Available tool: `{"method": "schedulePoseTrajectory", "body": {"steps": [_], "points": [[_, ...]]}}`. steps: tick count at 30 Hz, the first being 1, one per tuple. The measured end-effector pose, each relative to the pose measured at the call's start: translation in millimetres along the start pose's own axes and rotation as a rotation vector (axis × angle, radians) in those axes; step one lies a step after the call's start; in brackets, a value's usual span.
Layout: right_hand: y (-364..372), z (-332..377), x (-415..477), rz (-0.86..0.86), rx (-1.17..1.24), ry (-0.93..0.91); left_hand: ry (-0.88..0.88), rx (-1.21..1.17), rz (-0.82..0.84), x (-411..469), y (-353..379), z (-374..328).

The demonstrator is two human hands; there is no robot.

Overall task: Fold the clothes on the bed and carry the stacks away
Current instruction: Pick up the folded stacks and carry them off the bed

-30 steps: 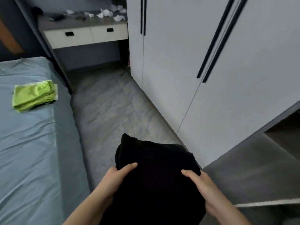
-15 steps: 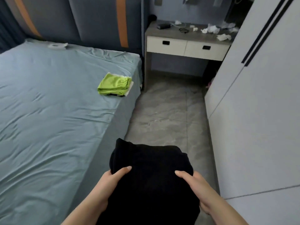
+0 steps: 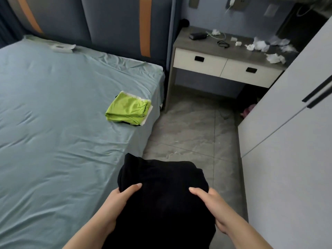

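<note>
1. Folded stack of black soft cloth (image 3: 161, 191): thick, matte, rounded at the corners, too dark to show seams or print. Carried low at the front of the view, above the floor just beside the bed's edge.
2. Gripped on its near left side by the left hand (image 3: 115, 203), thumb laid flat on top, the other fingers tucked under the cloth and hidden.
3. Gripped the same way on the near right side by the right hand (image 3: 213, 207), thumb on top, fingers curled beneath.
4. Farther off, near the bed's right edge: a smaller folded pile of lime-green smooth fabric (image 3: 128, 109), a gathered hem at one end, lying on white and dark layers that peek out below.
5. Beneath that pile: a pale blue-green bed sheet (image 3: 53, 123), faintly glossy, creased in long shallow wrinkles.
6. At the bed's head: a padded dark blue headboard (image 3: 107, 20) in upright panels with orange stripes.
7. To the right of the bed: a grey-topped bedside desk (image 3: 224, 67) with two cream drawers and black recessed handles, strewn with crumpled white tissues (image 3: 258, 45).
8. Below: grey marbled floor tiles (image 3: 188, 132), slightly shiny.
9. Along the right: a flat white wardrobe (image 3: 287, 141) with slim black bar handles.
</note>
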State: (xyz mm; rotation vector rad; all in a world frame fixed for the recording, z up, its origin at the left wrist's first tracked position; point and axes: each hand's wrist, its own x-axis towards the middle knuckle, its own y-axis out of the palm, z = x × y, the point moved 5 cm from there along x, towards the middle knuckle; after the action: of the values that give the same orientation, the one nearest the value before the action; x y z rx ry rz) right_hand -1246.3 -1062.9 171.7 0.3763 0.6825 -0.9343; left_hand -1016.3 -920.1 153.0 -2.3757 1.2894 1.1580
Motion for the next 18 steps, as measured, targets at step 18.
{"method": "schedulePoseTrajectory", "body": {"steps": [18], "points": [[-13.3,212.7,258.6,0.212,-0.154,0.011,0.017,-0.174,-0.207,191.6,36.9,-164.4]]}}
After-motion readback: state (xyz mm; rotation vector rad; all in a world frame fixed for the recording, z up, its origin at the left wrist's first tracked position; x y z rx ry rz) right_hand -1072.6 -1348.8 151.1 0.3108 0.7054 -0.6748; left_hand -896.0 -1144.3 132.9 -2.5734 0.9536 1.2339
